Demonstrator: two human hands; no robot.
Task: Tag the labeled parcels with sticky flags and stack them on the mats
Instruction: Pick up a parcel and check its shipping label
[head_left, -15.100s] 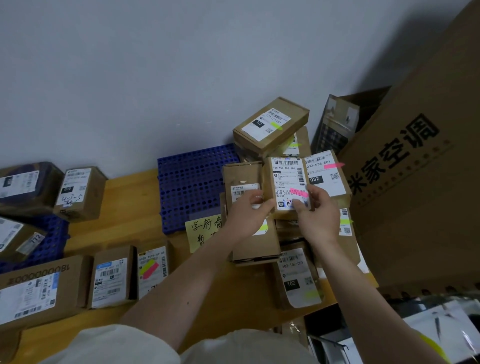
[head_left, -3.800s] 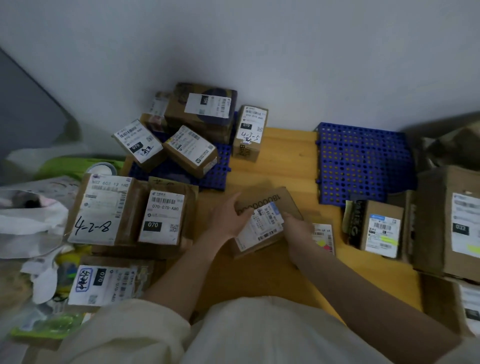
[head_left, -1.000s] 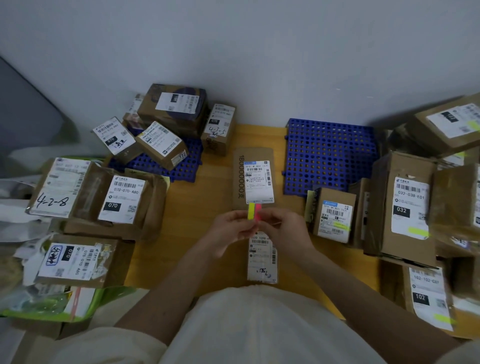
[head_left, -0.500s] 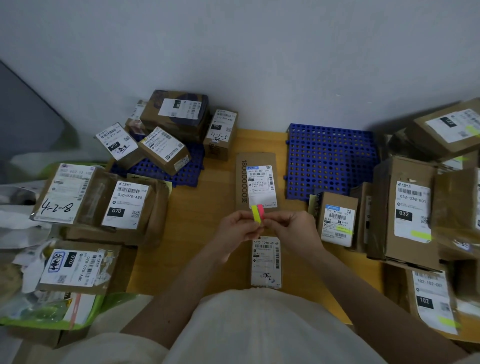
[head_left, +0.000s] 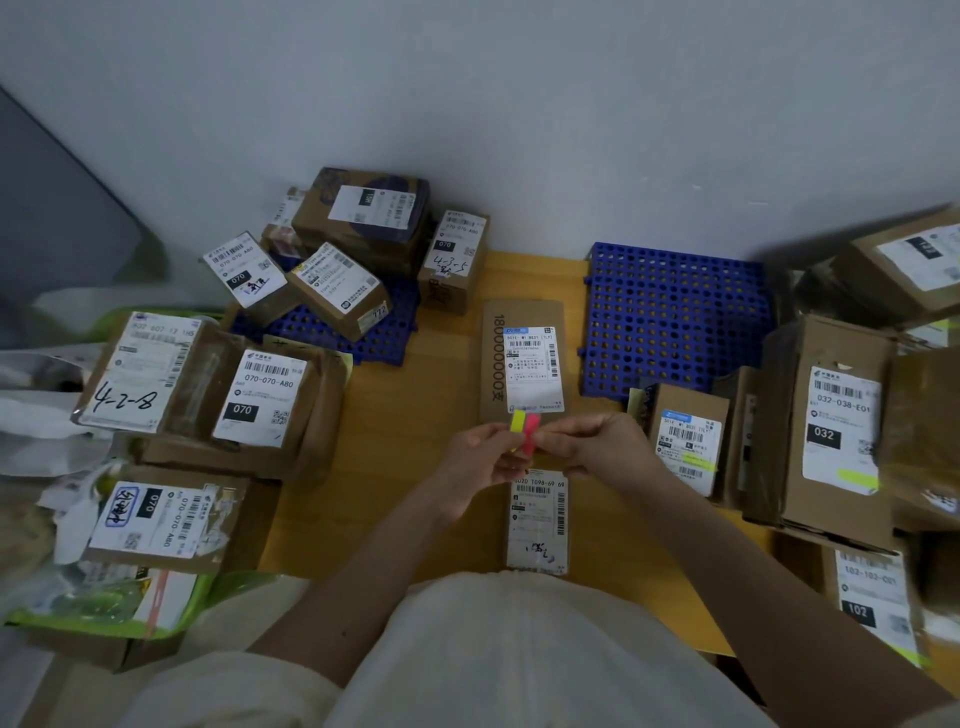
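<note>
Head view cuts off parcels (head_left: 841, 431) at right. Left hand (head_left: 480, 457) and right hand (head_left: 587, 447) pinch yellow and pink flags (head_left: 524, 431) between curled fingertips; label print is blurred.

Long parcel (head_left: 493, 358) lies mid-table between two mats (left mat (head_left: 322, 332) stacked, right mat (head_left: 675, 312) bare), small parcel (head_left: 537, 525) before it.

Yellow and pink sticky flags (head_left: 524, 428) upright above a flat labeled parcel (head_left: 523, 362); blue mat (head_left: 675, 317) apparently bare.

Flat box (head_left: 493, 358) printed "18000000支"; left parcel (head_left: 132, 374) handwritten "4-2-8".
</note>
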